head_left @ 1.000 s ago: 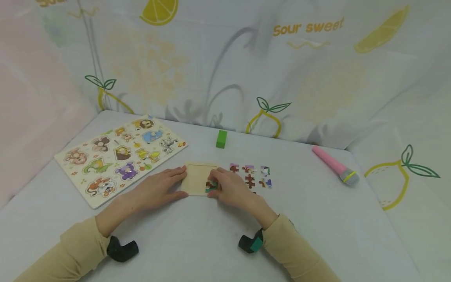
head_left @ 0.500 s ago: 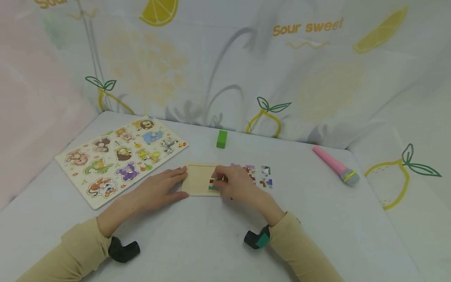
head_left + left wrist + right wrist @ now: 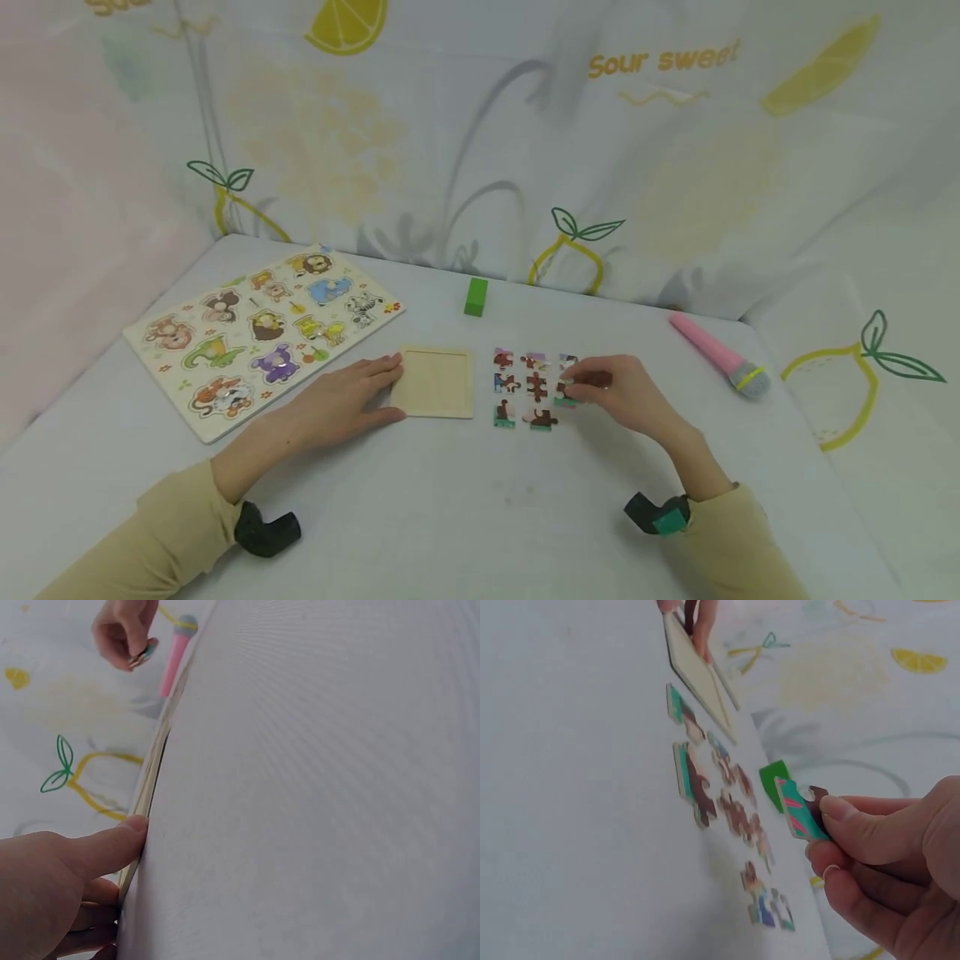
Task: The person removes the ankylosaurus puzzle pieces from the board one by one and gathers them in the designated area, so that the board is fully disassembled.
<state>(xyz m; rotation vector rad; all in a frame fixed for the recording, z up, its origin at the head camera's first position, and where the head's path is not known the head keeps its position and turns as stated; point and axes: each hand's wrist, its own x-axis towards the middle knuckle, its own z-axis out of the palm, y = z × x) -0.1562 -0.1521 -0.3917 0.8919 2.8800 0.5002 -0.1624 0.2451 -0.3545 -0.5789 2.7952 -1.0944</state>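
My right hand [image 3: 628, 393] pinches a jigsaw piece [image 3: 801, 814] between thumb and fingers. The right wrist view shows this piece as brown and teal with pink stripes, raised off the table. Below it, several loose jigsaw pieces [image 3: 537, 386] lie in rough rows, a little apart. Left of them is a square wooden puzzle tray [image 3: 435, 387] with a bare bottom. My left hand [image 3: 339, 402] rests at the tray's left side, its thumb touching the near corner and its fingers the far part of that edge.
A wooden peg puzzle board [image 3: 247, 329] with animal shapes lies at the back left. A green block [image 3: 476, 297] stands behind the tray. To the right lies a pink toy microphone [image 3: 720, 354]. A lemon-print cloth [image 3: 420, 150] hangs behind the table.
My right hand has moved right, from the right part of the tray to the right side of the loose pieces, with a jigsaw piece in its fingers. The left hand has stayed at the tray.
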